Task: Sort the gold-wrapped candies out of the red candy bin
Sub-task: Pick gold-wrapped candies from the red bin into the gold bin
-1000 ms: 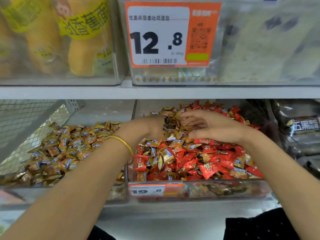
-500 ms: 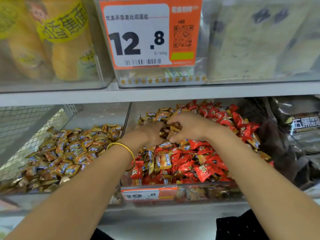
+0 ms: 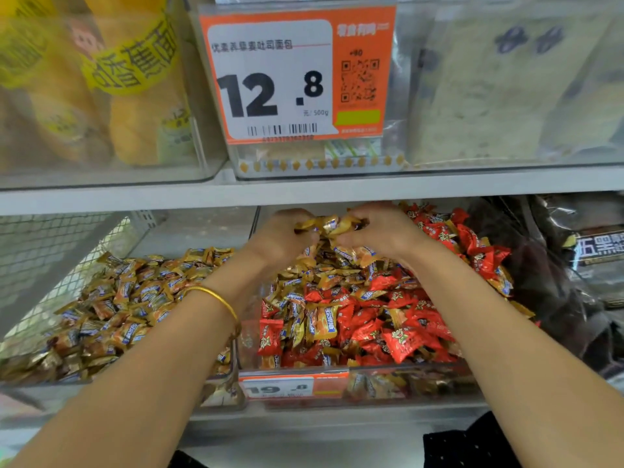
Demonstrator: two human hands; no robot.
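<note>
The clear red candy bin [image 3: 371, 383] on the lower shelf holds red-wrapped candies [image 3: 401, 339] mixed with gold-wrapped candies [image 3: 324, 319]. Above its back part, my left hand [image 3: 280, 238] and my right hand [image 3: 385, 231] are cupped together, fingers curled round a raised bunch of gold candies [image 3: 329, 226]. More gold candies spill below the hands. A gold bangle [image 3: 219, 298] circles my left wrist.
To the left stands a clear bin of gold candies [image 3: 111, 305] beside a wire mesh wall [image 3: 50, 258]. Dark packets [image 3: 574, 271] lie at the right. The upper shelf edge [image 3: 304, 190] runs just above my hands, with an orange price tag [image 3: 293, 76] over it.
Both hands have closed together and lifted a bunch of gold candies up from the pile toward the shelf edge. The view has moved closer.
</note>
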